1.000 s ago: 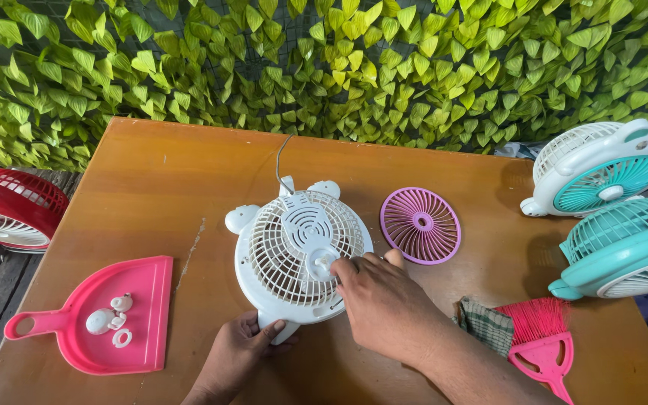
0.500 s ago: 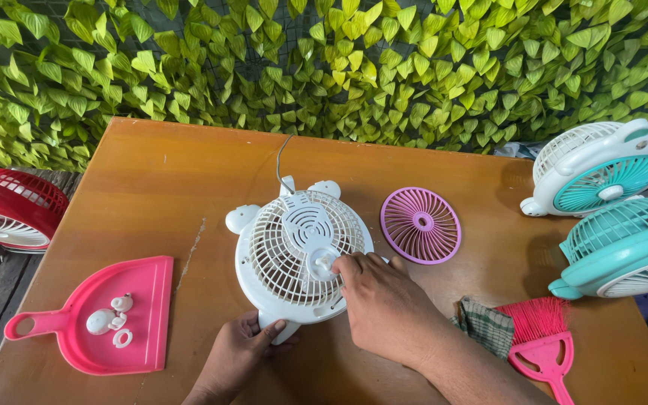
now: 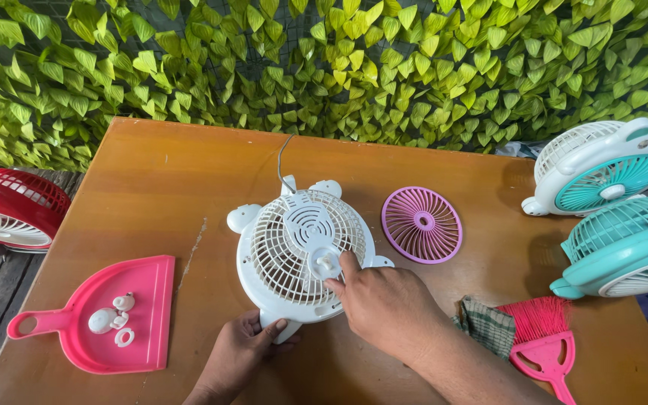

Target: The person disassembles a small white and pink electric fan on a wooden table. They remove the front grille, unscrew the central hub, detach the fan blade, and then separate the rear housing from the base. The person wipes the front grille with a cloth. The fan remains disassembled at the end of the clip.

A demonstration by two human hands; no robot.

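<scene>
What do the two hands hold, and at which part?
The left hand grips the white fan at its lower rim. The right hand pinches the small knob on its grille.

Purple grille [image 3: 421, 224], pink dustpan [image 3: 118, 315], brush [image 3: 543, 339] — 2 teal fans [image 3: 624, 246].

Single head-worn view, angled steeply downward over a brown table [image 3: 151, 187].

Mounted at the near edge of the table, facing forward toward a wall of green leaves [image 3: 339, 67] along the far side. Close range: forearms entering from the bottom edge, white fan [image 3: 286, 247] near centre frame, table edges cut off left and right. No second view for overlap.
</scene>
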